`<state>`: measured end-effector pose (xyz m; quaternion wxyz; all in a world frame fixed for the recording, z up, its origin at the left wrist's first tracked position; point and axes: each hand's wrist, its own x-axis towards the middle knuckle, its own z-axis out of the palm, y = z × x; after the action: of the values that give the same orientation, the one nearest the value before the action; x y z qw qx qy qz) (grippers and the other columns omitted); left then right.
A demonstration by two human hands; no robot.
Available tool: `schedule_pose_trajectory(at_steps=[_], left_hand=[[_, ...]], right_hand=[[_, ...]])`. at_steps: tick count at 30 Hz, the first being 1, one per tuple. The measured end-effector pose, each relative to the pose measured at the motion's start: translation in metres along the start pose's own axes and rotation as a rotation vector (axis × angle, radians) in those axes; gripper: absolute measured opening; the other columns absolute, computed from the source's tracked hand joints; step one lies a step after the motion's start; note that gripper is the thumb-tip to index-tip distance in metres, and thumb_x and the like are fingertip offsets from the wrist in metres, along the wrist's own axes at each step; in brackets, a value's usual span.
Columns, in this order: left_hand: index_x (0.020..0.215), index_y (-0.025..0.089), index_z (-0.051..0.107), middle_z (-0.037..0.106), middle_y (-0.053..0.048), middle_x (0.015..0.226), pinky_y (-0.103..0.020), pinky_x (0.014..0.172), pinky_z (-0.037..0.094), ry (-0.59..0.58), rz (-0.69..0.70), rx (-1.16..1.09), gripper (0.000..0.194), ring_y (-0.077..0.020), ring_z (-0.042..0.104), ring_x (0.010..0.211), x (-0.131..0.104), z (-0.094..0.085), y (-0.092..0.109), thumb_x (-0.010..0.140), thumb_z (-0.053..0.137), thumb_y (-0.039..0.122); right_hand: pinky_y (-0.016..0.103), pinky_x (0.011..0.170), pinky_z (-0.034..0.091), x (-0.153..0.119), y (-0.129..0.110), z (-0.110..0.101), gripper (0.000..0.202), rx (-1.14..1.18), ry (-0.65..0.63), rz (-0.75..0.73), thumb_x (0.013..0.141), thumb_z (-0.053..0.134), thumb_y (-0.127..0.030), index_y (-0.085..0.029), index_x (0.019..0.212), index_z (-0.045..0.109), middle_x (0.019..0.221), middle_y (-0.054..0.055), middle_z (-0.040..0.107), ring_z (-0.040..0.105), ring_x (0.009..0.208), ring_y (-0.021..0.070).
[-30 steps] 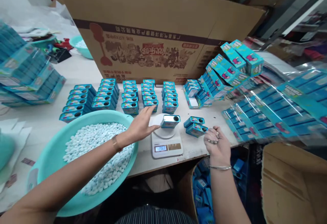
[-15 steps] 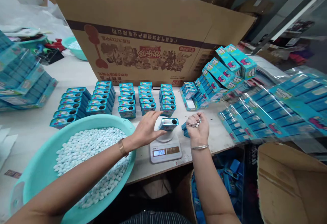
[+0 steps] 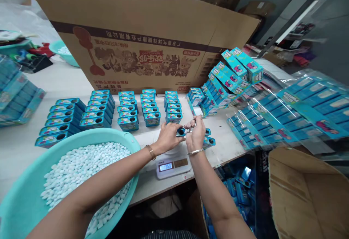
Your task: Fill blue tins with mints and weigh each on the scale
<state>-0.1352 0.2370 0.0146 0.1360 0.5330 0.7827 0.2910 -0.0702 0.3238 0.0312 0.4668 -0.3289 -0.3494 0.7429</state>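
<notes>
My left hand (image 3: 169, 137) is closed round a small blue tin (image 3: 180, 132) with a round dark opening on top. The tin is over the white digital scale (image 3: 174, 167); whether it touches the pan is hidden by my hands. My right hand (image 3: 196, 134) is closed on several white candies (image 3: 189, 127), held right beside the tin's opening. Just right of that wrist stand two more blue tins (image 3: 208, 142). The large turquoise basin (image 3: 131, 141) at the left holds a heap of white candies (image 3: 89, 162).
Rows of open blue tins (image 3: 128, 122) stand behind the scale, before a big upright cardboard sheet (image 3: 147, 17). Display boxes (image 3: 226, 82) and wrapped packs (image 3: 286, 119) are stacked at right. An open carton (image 3: 297, 191) and loose blue tins (image 3: 240, 191) lie below the table edge.
My left hand has gone from open beside the tin to gripping it. My right hand has moved left, bringing the candies to the opening. The view has shifted slightly.
</notes>
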Motion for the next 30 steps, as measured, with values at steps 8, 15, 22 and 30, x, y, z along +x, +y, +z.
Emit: schedule_pose_trajectory(at_steps=[8, 15, 22, 30], left_hand=[[0.112, 0.021, 0.067, 0.070, -0.007, 0.117, -0.045, 0.104, 0.037, 0.016, -0.029, -0.036, 0.035, -0.0279, 0.061, 0.111, 0.001, 0.000, 0.001, 0.077, 0.067, 0.027], [0.111, 0.021, 0.067, 0.071, -0.006, 0.114, -0.045, 0.103, 0.036, 0.015, -0.019, -0.025, 0.032, -0.0279, 0.061, 0.110, 0.002, 0.001, 0.001, 0.079, 0.066, 0.027], [0.128, 0.018, 0.054, 0.060, -0.011, 0.132, -0.045, 0.104, 0.037, 0.025, 0.030, -0.017, 0.067, -0.0302, 0.052, 0.124, -0.008, -0.015, -0.010, 0.071, 0.077, 0.044], [0.129, 0.016, 0.052, 0.060, -0.013, 0.130, -0.044, 0.105, 0.040, 0.193, 0.012, 0.000, 0.060, -0.0287, 0.052, 0.123, -0.051, -0.065, -0.034, 0.078, 0.072, 0.041]], right_hand=[[0.021, 0.050, 0.039, -0.004, 0.008, 0.002, 0.038, -0.056, -0.039, -0.092, 0.081, 0.057, -0.057, -0.022, 0.077, 0.044, 0.048, -0.013, 0.034, 0.040, 0.043, 0.0063], [0.018, 0.043, 0.030, -0.004, 0.008, 0.008, 0.035, -0.061, -0.045, -0.115, 0.084, 0.058, -0.053, -0.021, 0.076, 0.045, 0.047, -0.013, 0.033, 0.032, 0.040, 0.0050], [0.015, 0.035, 0.020, 0.015, -0.022, -0.006, 0.028, 0.143, -0.018, 0.174, 0.097, 0.040, -0.035, -0.022, 0.073, 0.040, 0.045, -0.014, 0.024, 0.020, 0.033, 0.0048], [0.015, 0.033, 0.022, 0.012, -0.060, -0.051, 0.036, 0.372, -0.059, 0.184, 0.101, 0.031, -0.026, -0.020, 0.067, 0.044, 0.043, -0.011, 0.029, 0.026, 0.031, 0.0041]])
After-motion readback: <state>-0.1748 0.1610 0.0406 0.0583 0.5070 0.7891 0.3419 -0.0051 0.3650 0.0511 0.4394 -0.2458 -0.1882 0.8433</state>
